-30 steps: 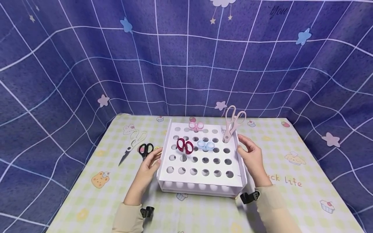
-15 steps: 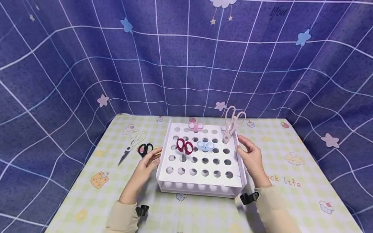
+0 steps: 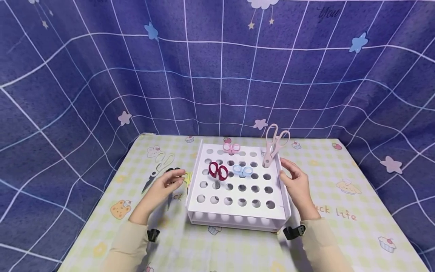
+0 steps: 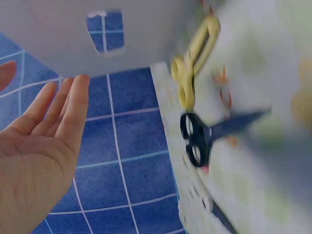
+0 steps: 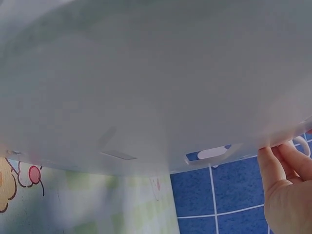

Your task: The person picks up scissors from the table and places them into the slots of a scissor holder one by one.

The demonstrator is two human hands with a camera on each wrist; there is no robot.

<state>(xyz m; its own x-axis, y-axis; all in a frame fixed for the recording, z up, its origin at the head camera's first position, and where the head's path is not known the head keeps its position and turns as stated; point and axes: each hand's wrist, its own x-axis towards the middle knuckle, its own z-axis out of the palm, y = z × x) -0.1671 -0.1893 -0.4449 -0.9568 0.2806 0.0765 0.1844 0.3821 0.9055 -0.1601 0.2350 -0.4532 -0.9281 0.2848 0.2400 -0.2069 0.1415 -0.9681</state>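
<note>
A white rack (image 3: 234,210) with rows of round holes stands on the table. Crimson-handled scissors (image 3: 218,171), light-blue ones (image 3: 242,172), small pink ones (image 3: 231,149) and larger pale-pink ones (image 3: 268,158) stand handles-up in it. My left hand (image 3: 159,189) hovers left of the rack, fingers loosely extended and holding nothing. Beneath it in the head view lie black-handled scissors (image 4: 207,139) and yellow scissors (image 4: 187,73), partly covered by it there. White-handled scissors (image 3: 159,166) lie farther left. My right hand (image 3: 297,185) touches the rack's right wall with its fingertips.
A pale checked cloth (image 3: 340,241) with cartoon prints covers the table. Behind it hangs a blue curtain (image 3: 234,90) with white grid lines. The rack's side walls rise above its holed top, and each has a cut-out slot (image 4: 105,31).
My left hand has let go of the rack's left wall and moved left, over the loose scissors. My right hand stays at the right wall. The rack has not visibly moved on the table.
</note>
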